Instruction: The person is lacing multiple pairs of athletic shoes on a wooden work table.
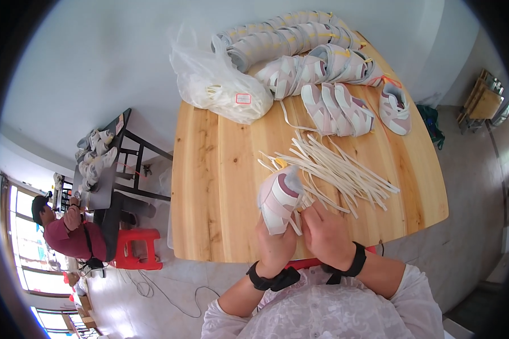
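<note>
Close to the table's near edge, my left hand (274,247) is closed round a white and pink shoe upper (279,198) with a mauve patch and a grey lining. My right hand (327,234) touches its right side, fingers pinched on a cream shoelace (306,201) by the eyelets; the fingertips are partly hidden. Just beyond both hands, a loose heap of cream shoelaces (348,172) lies on the wooden table (218,186). Behind the heap rest several matching shoe uppers (336,110) set side by side, with one separate upper (395,110) to their right.
A clear plastic bag (226,93) of laces sits at the far left of the table. Nested rows of uppers (288,44) tied with yellow strips line the far edge. Leftward, a person (76,234) sits on a red stool (137,248) at a dark table (104,175) holding shoes.
</note>
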`<state>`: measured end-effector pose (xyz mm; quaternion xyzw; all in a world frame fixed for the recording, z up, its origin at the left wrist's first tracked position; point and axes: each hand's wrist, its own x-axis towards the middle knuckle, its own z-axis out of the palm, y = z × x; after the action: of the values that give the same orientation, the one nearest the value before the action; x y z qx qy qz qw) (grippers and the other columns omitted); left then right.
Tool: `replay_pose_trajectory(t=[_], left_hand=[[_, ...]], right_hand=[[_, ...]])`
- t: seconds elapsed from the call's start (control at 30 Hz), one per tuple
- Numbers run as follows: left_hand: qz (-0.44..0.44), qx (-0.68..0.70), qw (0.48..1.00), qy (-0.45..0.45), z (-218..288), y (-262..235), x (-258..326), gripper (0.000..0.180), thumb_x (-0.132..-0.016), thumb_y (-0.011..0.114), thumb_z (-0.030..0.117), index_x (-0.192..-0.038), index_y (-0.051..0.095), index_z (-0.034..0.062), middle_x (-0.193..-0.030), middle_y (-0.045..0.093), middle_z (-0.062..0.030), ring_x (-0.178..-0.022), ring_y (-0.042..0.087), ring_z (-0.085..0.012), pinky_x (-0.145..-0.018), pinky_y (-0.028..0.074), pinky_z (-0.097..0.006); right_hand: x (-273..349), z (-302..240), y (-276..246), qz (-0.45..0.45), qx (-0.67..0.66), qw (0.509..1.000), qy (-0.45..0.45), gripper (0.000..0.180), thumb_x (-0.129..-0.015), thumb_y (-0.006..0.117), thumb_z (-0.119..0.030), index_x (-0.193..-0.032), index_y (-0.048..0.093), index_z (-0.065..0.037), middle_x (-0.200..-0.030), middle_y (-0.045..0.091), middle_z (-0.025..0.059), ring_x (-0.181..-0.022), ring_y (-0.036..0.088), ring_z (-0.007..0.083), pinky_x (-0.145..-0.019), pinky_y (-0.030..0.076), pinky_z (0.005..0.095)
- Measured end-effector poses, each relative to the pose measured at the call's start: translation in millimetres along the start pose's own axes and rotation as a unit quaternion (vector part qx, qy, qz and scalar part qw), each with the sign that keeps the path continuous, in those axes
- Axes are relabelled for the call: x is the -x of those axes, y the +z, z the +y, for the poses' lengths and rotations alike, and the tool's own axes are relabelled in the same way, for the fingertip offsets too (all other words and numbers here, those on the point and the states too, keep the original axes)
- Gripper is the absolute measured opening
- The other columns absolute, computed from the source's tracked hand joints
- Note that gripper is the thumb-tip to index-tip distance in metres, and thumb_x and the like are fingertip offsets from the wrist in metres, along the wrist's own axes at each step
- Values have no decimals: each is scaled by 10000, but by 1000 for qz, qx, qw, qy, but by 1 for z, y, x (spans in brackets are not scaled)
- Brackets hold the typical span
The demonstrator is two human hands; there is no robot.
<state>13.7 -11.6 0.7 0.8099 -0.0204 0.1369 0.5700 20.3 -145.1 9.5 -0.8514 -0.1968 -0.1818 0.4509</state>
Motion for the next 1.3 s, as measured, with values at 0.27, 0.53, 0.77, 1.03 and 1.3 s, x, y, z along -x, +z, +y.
replay_pose_trajectory(t=[0.27, 0.53, 0.77, 1.03, 1.3], left_hand=[[-23, 56, 998, 36, 5, -11, -13, 166, -842, 568, -40, -995, 626, -13, -853, 654, -84, -780, 627, -165, -668, 492, -299], [-12, 91, 996, 22, 10, -15, -21, 144, -894, 598, 44, -1027, 631, 1, -900, 654, -53, -801, 594, -113, -698, 487, -277], [-61, 37, 997, 42, 2, -15, -21, 201, -868, 560, -29, -1063, 605, -5, -901, 657, -56, -822, 618, -134, -730, 495, -283], [-89, 37, 995, -15, 3, -10, -22, 213, -820, 539, -82, -1019, 604, -41, -880, 662, -98, -843, 649, -176, -722, 504, -310], [-77, -21, 996, 46, -7, -13, -18, 271, -791, 547, -73, -1052, 610, -31, -921, 661, -175, -853, 663, -326, -722, 508, -352]], right_hand=[[-5, -2, -11, -123, -575, 665, 460, 89, -908, 547, -89, -937, 566, -8, -683, 529, -7, -515, 456, 88, -473, 370, 252], [-9, -6, -27, -130, -221, 952, 169, 137, -894, 543, -96, -1016, 588, -53, -635, 552, 24, -503, 527, 139, -458, 401, 289], [-3, -16, -23, -66, 168, 983, -10, 152, -824, 603, -101, -973, 622, -84, -654, 575, 98, -541, 575, 276, -478, 444, 363], [-12, 0, -10, -87, -34, 991, 98, 166, -832, 569, -117, -966, 626, -38, -675, 603, 150, -604, 608, 321, -531, 466, 408], [-20, -1, -10, -126, -142, 970, 151, 203, -833, 534, -116, -977, 638, -19, -735, 615, 225, -672, 602, 398, -588, 468, 464]])
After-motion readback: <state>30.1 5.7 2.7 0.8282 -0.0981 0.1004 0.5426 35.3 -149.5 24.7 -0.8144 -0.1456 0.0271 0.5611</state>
